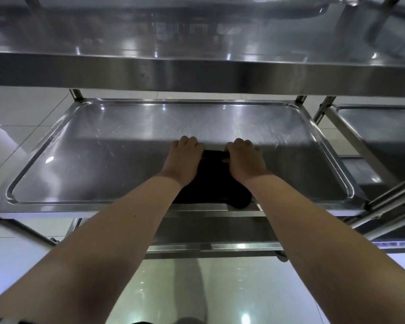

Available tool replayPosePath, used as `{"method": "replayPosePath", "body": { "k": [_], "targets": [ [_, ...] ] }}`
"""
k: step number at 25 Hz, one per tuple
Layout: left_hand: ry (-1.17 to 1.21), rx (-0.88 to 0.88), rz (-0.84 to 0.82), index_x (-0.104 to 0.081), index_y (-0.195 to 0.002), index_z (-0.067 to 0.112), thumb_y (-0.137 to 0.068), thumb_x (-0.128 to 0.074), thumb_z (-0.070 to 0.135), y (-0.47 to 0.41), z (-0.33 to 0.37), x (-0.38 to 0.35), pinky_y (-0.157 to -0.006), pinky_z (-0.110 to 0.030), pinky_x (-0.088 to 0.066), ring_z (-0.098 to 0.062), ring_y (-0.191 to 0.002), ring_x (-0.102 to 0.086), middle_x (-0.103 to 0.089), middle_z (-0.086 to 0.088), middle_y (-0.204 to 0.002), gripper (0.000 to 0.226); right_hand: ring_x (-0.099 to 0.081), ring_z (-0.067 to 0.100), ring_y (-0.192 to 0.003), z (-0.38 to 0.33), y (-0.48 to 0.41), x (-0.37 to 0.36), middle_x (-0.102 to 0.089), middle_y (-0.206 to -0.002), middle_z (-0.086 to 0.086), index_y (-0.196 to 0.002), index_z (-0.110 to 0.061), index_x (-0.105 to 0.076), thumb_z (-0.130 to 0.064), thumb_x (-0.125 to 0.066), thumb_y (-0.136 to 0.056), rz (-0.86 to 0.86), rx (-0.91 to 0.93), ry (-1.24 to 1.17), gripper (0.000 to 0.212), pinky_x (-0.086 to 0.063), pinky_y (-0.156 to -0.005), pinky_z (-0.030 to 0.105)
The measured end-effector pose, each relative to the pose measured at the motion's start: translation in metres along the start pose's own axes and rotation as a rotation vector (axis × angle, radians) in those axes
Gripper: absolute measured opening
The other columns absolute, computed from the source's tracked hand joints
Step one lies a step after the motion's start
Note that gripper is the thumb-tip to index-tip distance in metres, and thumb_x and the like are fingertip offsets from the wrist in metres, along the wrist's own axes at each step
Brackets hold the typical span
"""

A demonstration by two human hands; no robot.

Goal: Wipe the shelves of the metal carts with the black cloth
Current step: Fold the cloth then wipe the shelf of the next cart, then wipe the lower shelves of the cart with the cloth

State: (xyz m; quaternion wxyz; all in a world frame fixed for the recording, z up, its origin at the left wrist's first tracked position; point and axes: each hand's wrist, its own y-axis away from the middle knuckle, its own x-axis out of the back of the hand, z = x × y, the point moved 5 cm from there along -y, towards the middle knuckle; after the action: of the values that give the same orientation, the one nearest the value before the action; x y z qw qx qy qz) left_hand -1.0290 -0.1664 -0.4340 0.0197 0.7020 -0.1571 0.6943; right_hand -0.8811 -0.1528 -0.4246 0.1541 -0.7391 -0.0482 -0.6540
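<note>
From the head camera I look down through a metal cart [76, 94], under the front edge of its top shelf [197, 74], onto the middle shelf [98, 160], a shallow steel tray with a raised rim and rounded corners. The black cloth [212, 183] lies on this shelf, right of its centre and close to the near rim, with its near right corner bulging up to that rim.

Both bare forearms reach in from the bottom of the frame. My left hand [185, 160] rests on the cloth's left part and my right hand [244, 161] on its right part, with a strip of cloth showing between them. The fingers [188, 141] of both hands are bent at the knuckles and curl down over the cloth's far edge, gripping it against the metal. The right thumb lies inward on the cloth. I cannot tell how far the fingertips tuck under the fabric.

Light streaks and scratches show on the shelf beyond the hands. A lower shelf [208, 232] is visible beneath the near rim. A second cart [374, 129] stands just beside the first on the right. Glossy pale floor tiles [21, 113] show around and under both.
</note>
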Motion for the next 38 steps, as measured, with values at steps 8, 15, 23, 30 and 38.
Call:
{"method": "replayPosePath", "body": {
  "k": [8,15,23,30,38],
  "targets": [
    [0.093,-0.228,0.488,-0.068,-0.105,0.016,-0.096,-0.049,0.026,0.087,0.07,0.105,-0.076,-0.041,-0.039,-0.032,-0.081,-0.059,-0.065,-0.007,-0.091,0.023,-0.057,0.04,-0.083,0.02,0.127,0.108,-0.061,-0.094,0.018,-0.098,0.0,-0.062,-0.011,-0.051,-0.091,0.403,0.172,-0.17,0.018,-0.047,-0.07,0.048],
    [0.218,-0.371,0.221,-0.069,-0.1,0.015,-0.101,-0.042,0.041,0.142,0.133,0.013,-0.074,-0.036,-0.032,-0.026,-0.071,-0.058,-0.062,-0.002,-0.08,0.038,-0.059,0.037,-0.078,0.066,0.225,0.023,-0.064,-0.092,0.017,-0.095,0.002,-0.066,-0.001,-0.046,-0.086,0.348,0.253,-0.102,0.022,-0.049,-0.069,0.045],
    [0.445,-0.207,-0.348,-0.059,-0.117,0.015,-0.101,-0.047,0.017,0.17,0.154,-0.194,-0.089,-0.031,-0.034,-0.023,-0.103,-0.049,-0.054,-0.003,-0.111,0.02,-0.052,0.034,-0.074,0.102,0.27,-0.192,-0.057,-0.082,0.011,-0.087,-0.002,-0.062,0.003,-0.06,-0.083,0.05,0.044,-0.276,0.007,-0.043,-0.064,0.041],
    [0.584,-0.067,-0.107,-0.064,-0.116,0.02,-0.098,-0.054,0.021,0.137,0.154,-0.243,-0.09,-0.04,-0.043,-0.021,-0.099,-0.056,-0.059,0.004,-0.104,0.02,-0.051,0.036,-0.075,0.139,0.235,-0.23,-0.058,-0.084,0.012,-0.09,-0.006,-0.062,0.001,-0.061,-0.081,0.189,-0.035,-0.227,0.012,-0.044,-0.064,0.046],
    [0.435,0.265,-0.178,-0.05,-0.141,0.025,-0.099,-0.05,0.035,0.022,0.131,-0.315,-0.109,-0.043,-0.036,-0.028,-0.135,-0.043,-0.049,-0.005,-0.145,0.043,-0.006,0.04,-0.147,0.169,0.119,-0.287,-0.013,-0.162,0.008,-0.154,-0.036,-0.015,-0.049,-0.042,-0.098,-0.239,-0.274,0.01,0.063,-0.001,-0.116,0.059]
  ]
}}
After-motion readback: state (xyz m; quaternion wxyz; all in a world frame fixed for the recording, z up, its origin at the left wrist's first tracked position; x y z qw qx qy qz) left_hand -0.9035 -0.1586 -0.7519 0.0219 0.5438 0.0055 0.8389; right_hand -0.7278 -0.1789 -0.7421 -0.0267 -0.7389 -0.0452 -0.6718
